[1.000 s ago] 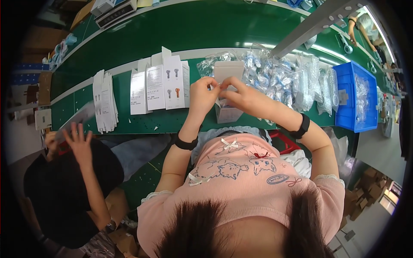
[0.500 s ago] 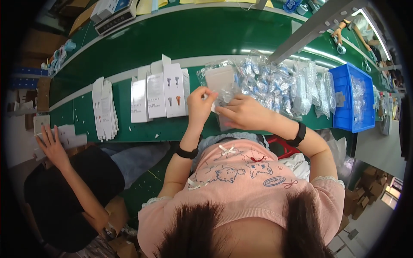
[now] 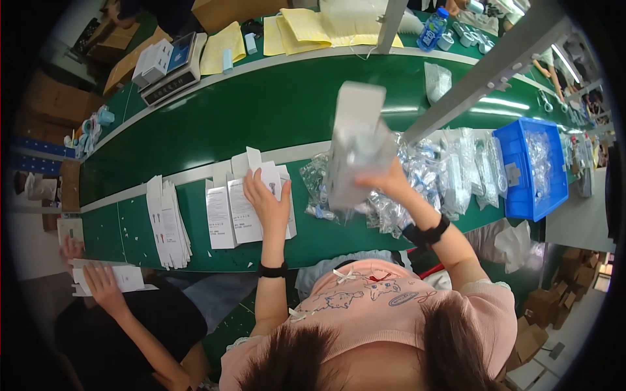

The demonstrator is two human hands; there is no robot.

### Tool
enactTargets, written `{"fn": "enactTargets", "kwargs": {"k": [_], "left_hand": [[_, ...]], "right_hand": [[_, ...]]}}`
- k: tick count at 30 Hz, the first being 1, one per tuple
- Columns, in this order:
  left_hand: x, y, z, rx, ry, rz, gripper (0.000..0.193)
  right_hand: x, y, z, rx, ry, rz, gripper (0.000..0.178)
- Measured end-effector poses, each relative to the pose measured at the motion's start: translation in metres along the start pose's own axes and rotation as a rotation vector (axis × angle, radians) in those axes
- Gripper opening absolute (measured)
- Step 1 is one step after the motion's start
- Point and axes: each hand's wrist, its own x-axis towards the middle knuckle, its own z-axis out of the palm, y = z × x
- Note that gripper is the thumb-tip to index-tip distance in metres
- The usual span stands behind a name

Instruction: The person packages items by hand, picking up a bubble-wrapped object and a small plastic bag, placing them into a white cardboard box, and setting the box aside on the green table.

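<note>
My left hand (image 3: pixel 268 201) lies over the front of the rightmost white box (image 3: pixel 285 228) in a standing row, fingers stretched out and thumb apart. In my right hand (image 3: pixel 386 182) is another white box (image 3: pixel 357 153), lifted above the bench and smeared by motion. Its upper end carries a raised flap; what is inside cannot be made out. Behind and beside the lifted box lie clear-bagged parts (image 3: pixel 417 195) with blue and silvery bits. Left of the row stands a stack of flat printed cartons (image 3: pixel 171 225).
On the right stands a blue bin (image 3: pixel 515 195) holding clear bags. A grey metal post (image 3: pixel 456 85) slants over the bench. Far off are a drink bottle (image 3: pixel 432 31), yellow sheets (image 3: pixel 303 31) and a scale (image 3: pixel 173 81). At left, a co-worker's hand (image 3: pixel 104 287) rests on a white carton.
My hands have parted from the middle. The left moved left onto the standing boxes; the right lifted a white box. My view has shifted, showing more of the far bench.
</note>
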Motion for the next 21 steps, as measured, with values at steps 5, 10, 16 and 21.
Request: {"fn": "enactTargets", "kwargs": {"k": [5, 10, 16, 21], "left_hand": [[0.010, -0.013, 0.010, 0.664, -0.254, -0.032, 0.077], [0.004, -0.002, 0.012, 0.678, -0.390, -0.083, 0.081], [0.000, -0.003, 0.022, 0.738, -0.339, -0.079, 0.081], [0.011, -0.003, 0.028, 0.697, -0.257, -0.057, 0.082]], "right_hand": [[0.134, 0.011, -0.016, -0.253, 0.281, -0.383, 0.105], [0.234, 0.067, -0.010, -0.251, 0.320, -0.398, 0.108], [0.274, 0.088, 0.017, -0.369, 0.402, -0.363, 0.110], [0.302, 0.098, 0.010, -0.399, 0.433, -0.466, 0.110]]}}
